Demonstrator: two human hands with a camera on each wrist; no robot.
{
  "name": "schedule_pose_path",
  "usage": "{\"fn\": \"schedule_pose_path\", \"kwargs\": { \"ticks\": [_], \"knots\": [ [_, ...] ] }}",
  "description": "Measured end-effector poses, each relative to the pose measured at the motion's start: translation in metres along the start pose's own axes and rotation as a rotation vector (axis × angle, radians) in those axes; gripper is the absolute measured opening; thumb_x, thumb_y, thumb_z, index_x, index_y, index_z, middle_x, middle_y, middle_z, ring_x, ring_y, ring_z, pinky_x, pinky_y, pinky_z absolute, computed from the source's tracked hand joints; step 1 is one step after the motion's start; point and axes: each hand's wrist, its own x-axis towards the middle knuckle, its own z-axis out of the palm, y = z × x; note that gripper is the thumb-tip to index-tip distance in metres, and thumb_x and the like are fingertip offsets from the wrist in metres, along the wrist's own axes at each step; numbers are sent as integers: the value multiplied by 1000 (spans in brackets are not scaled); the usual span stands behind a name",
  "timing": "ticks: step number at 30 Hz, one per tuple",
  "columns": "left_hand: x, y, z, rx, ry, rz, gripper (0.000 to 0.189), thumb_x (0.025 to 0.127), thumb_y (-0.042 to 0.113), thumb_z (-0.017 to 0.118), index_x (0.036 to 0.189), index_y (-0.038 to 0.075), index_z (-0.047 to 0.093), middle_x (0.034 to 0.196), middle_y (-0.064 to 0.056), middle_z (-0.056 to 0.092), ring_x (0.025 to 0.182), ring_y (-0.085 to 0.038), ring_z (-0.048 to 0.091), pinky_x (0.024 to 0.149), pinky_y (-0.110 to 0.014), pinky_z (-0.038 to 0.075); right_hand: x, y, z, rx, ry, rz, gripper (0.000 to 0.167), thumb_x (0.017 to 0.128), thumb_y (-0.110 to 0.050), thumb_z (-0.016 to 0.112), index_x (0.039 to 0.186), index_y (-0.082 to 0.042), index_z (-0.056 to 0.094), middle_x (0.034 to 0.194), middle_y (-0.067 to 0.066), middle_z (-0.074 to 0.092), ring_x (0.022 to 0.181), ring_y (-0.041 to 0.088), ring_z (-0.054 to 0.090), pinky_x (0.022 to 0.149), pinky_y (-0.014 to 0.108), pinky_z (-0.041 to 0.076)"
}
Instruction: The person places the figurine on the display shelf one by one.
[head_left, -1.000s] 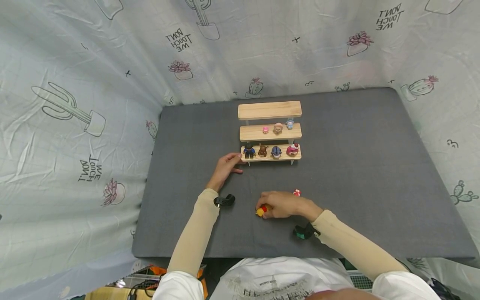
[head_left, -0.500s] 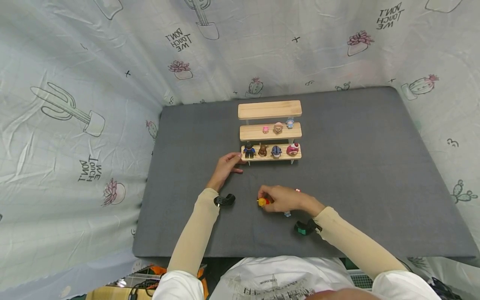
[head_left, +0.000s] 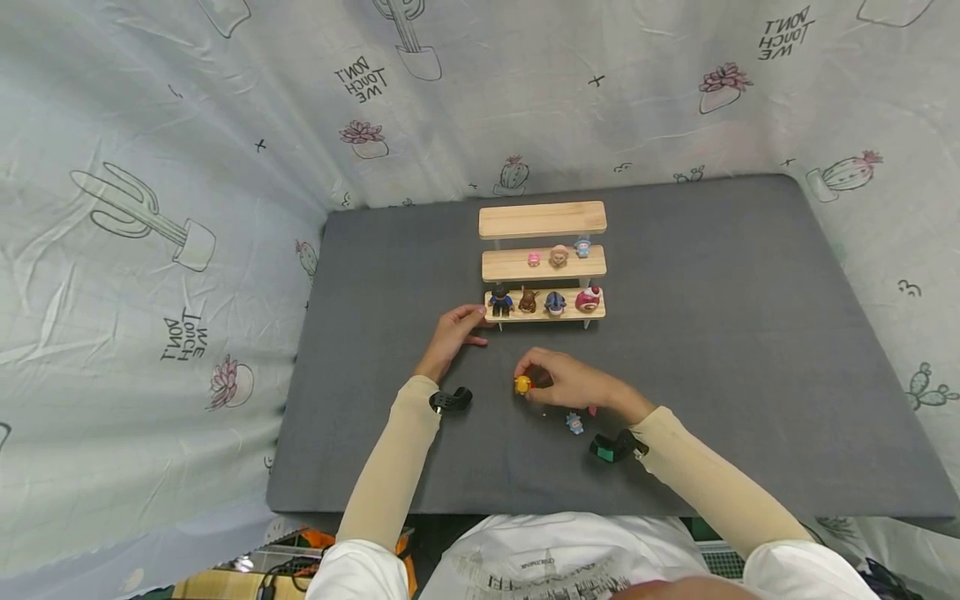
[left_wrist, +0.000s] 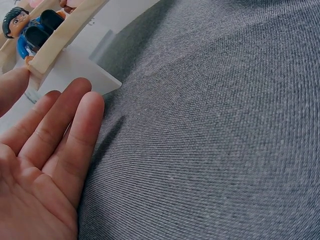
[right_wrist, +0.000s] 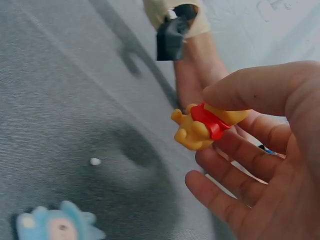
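My right hand (head_left: 566, 379) pinches a small yellow bear figurine (right_wrist: 202, 125) with a red shirt between thumb and fingers, above the grey cloth. Its head points away from the palm in the right wrist view. By the left end of the three-step wooden display shelf (head_left: 542, 221) is my left hand (head_left: 450, 333); a digit touches the bottom board's corner and the other fingers (left_wrist: 85, 130) lie extended beside the clear support. A black-haired figurine (left_wrist: 35, 30) in blue sits nearest that hand. Below my right hand lies a light-blue figurine (head_left: 574, 423).
On the bottom board stand a brown figurine (head_left: 528, 301), a blue-grey one (head_left: 555, 303) and a pink-red one (head_left: 588, 299). Three more small figurines occupy the middle board. A red-pink piece (head_left: 592, 410) shows beneath my right wrist; a tiny white bit (right_wrist: 95, 161) lies on the cloth.
My right hand has lifted the bear figurine and carried it toward the shelf, uncovering the light-blue figurine on the cloth. The left hand has stayed at the shelf's end.
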Motion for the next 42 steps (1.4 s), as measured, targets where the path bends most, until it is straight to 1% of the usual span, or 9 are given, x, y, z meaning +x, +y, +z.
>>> {"fn": "schedule_pose_path", "kwargs": {
  "ticks": [7, 11, 17, 22, 27, 31, 35, 39, 42],
  "knots": [
    [0, 0, 0, 5, 2, -1, 37, 102, 30, 62, 125, 1, 66, 120, -23, 70, 100, -15, 71, 72, -29, 66, 1, -2, -13, 126, 33, 2, 29, 96, -13, 71, 123, -6, 62, 115, 4, 67, 112, 21, 66, 95, 37, 61],
    [1, 0, 1, 4, 4, -5, 37, 102, 30, 63, 124, 1, 66, 120, -23, 70, 100, -15, 72, 72, -29, 66, 2, -5, -20, 170, 64, 17, 32, 96, -15, 71, 125, -7, 61, 116, 7, 67, 111, 23, 65, 96, 42, 60],
    [0, 0, 0, 9, 6, -14, 38, 102, 32, 63, 125, 2, 66, 121, -22, 70, 104, -17, 71, 73, -29, 66, 6, -8, -26, 189, 101, 40, 38, 98, -18, 69, 132, -6, 57, 119, 10, 66, 111, 25, 64, 96, 46, 59],
    [0, 0, 1, 5, 5, -11, 38, 102, 31, 62, 125, 2, 66, 121, -22, 70, 104, -18, 72, 72, -29, 66, 9, -10, -31, 188, 135, 3, 39, 97, -15, 70, 132, -2, 57, 119, 10, 66, 112, 26, 65, 96, 46, 59],
    [1, 0, 1, 9, 7, -13, 38, 102, 31, 62, 125, 1, 66, 122, -22, 70, 103, -17, 71, 71, -29, 66, 10, -14, -36, 192, 157, -17, 35, 95, -14, 72, 128, -8, 62, 119, 6, 67, 112, 23, 65, 95, 44, 60],
    [1, 0, 0, 3, 5, -15, 37, 102, 32, 63, 124, 1, 66, 121, -22, 70, 104, -18, 71, 71, -29, 66, 12, -15, -37, 215, 181, -1, 32, 97, -18, 71, 127, -14, 63, 119, 5, 66, 112, 22, 65, 96, 43, 58],
    [1, 0, 0, -1, 3, -10, 38, 102, 33, 63, 124, 1, 66, 121, -21, 71, 103, -18, 71, 71, -29, 66, 14, -18, -40, 261, 216, 29, 34, 99, -22, 68, 130, -12, 61, 121, 5, 64, 113, 22, 64, 97, 39, 58],
    [0, 0, 0, -9, -3, -2, 39, 102, 32, 63, 123, 1, 66, 120, -22, 71, 101, -16, 71, 71, -29, 66, 17, -24, -45, 249, 263, -17, 37, 98, -16, 68, 131, -3, 60, 122, 10, 63, 112, 25, 64, 92, 35, 60],
    [0, 0, 0, -11, -9, 2, 38, 102, 31, 63, 124, 0, 66, 121, -22, 70, 100, -14, 71, 71, -28, 66, 19, -28, -52, 222, 299, -70, 35, 97, -10, 68, 129, 0, 60, 123, 14, 63, 112, 27, 64, 90, 36, 60]
  ]
}}
